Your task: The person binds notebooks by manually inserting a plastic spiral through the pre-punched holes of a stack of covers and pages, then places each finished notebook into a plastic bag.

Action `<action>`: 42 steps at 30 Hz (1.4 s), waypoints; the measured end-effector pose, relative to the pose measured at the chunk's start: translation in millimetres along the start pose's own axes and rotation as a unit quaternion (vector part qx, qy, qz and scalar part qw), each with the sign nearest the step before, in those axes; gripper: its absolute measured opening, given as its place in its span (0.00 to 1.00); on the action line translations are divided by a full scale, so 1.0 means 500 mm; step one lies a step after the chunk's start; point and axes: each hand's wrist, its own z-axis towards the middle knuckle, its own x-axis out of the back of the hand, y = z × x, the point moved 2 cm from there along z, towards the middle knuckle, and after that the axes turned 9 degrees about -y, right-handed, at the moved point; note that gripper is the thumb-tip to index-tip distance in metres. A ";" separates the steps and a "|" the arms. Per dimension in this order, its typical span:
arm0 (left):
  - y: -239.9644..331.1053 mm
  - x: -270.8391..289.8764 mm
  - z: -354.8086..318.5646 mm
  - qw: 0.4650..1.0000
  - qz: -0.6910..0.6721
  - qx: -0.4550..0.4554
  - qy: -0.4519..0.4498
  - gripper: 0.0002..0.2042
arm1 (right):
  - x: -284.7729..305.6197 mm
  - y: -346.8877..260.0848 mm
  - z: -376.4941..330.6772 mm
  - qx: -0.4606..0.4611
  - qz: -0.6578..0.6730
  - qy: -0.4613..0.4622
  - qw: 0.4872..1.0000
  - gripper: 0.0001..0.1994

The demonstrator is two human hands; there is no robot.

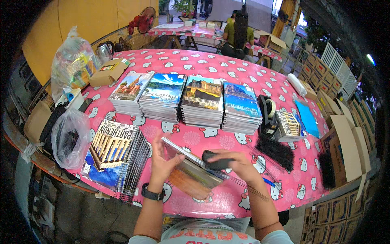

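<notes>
Both hands grip things: left hand [162, 160] notebook [191, 168]; right hand [237, 162] black tool [217, 164]; cardboard box [343, 152] open.

We see a flat brown cardboard box [109, 72] at the counter's far left, a clear plastic bag [72, 61] of packets behind it, and open brown cartons [345, 150] stacked off the right edge.

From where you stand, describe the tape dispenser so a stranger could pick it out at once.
Start at the pink cartoon-cat tablecloth and find the row of four stacks of notebooks with landscape covers. Directly right of the last stack stands the tape dispenser. It is the only upright black thing there, with a pale roll of tape at its top, unlike the flat black spiral coils lying just below it.
</notes>
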 end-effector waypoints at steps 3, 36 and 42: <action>-0.008 -0.012 -0.004 0.989 -0.130 0.063 -0.034 0.38 | 0.027 0.034 0.001 -0.188 -0.286 0.063 0.938 0.25; -0.021 -0.027 -0.013 0.978 -0.187 0.084 -0.027 0.21 | 0.026 0.066 0.076 -0.054 -0.113 0.053 0.991 0.22; -0.023 -0.026 -0.014 0.981 -0.168 0.093 -0.042 0.21 | 0.040 0.059 0.099 -0.079 -0.114 0.006 0.990 0.24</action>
